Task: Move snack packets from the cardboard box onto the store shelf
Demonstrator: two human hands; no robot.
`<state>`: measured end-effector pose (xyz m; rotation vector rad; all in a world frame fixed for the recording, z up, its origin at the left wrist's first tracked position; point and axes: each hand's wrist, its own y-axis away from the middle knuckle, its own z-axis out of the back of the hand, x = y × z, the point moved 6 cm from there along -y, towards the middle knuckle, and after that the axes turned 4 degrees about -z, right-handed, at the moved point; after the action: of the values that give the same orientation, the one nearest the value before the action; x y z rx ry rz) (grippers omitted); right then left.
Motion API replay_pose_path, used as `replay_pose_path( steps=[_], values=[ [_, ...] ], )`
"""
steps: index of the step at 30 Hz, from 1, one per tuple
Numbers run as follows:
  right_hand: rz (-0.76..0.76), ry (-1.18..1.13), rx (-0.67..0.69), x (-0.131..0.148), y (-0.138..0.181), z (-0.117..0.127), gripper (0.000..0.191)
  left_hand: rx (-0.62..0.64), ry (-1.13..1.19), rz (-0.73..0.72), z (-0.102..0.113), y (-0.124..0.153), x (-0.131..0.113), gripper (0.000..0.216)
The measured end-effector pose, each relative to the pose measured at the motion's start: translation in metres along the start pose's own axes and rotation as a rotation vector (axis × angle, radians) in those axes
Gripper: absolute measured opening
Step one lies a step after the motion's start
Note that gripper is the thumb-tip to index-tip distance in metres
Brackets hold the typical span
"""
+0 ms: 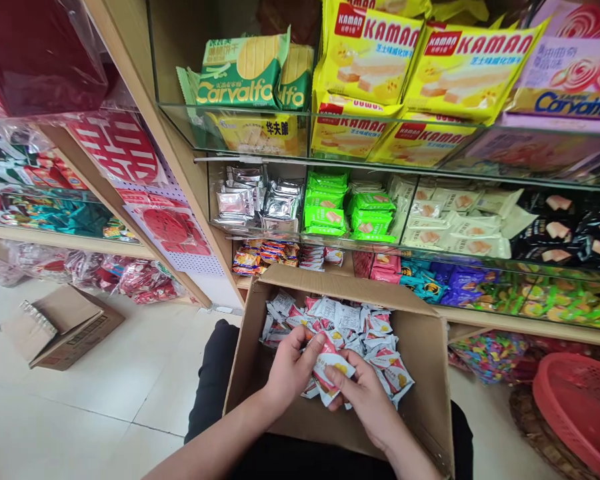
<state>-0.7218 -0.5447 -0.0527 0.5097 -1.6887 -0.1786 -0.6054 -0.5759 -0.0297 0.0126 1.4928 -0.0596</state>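
Head view shows our left hand (290, 365) and right hand (359, 381) both gripping one white-and-red snack packet (326, 363), each pinching a side of it, just below the centre of the frame. We hold it over the open cardboard box (330, 281), where similar packets (380, 333) lie in a loose heap. Yellow KAMAN wafer packs (373, 57) stand at the upper right, green Carvalfo packs (243, 73) left of them. We see a red plastic basket (567, 400) at the lower right.

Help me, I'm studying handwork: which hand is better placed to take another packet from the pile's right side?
Probably the right hand: it's nearer those packets. The left hand, farther away, could keep the packet both hold.
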Motion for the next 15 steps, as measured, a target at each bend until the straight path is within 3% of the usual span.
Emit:
replay_pose_path(
  steps=[2, 5, 8, 10, 13, 15],
  values=[
    [0.004, 0.071, 0.043, 0.014, 0.005, 0.001, 0.031, 0.027, -0.014, -0.036, 0.002, -0.003, -0.010, 0.029],
    [0.118, 0.292, -0.014, 0.049, 0.008, 0.013, 0.028, 0.061, -0.198, -0.194, 0.013, -0.016, -0.042, 0.033],
    [0.357, 0.629, -0.260, 0.095, 0.001, 0.037, 0.027, 0.075, -0.588, -0.444, 0.033, -0.044, -0.080, 0.035],
    [0.571, 0.887, -0.429, 0.123, -0.009, 0.048, 0.028, 0.162, -0.869, -0.577, 0.043, -0.067, -0.091, 0.035],
    [0.706, 1.231, -0.431, 0.139, -0.048, 0.052, 0.026, 0.348, -1.167, -0.506, 0.056, -0.101, -0.076, 0.051],
    [0.572, 1.367, -0.364, 0.134, -0.087, 0.058, 0.024, 0.453, -1.252, -0.371, 0.063, -0.115, -0.058, 0.058]
  ],
)
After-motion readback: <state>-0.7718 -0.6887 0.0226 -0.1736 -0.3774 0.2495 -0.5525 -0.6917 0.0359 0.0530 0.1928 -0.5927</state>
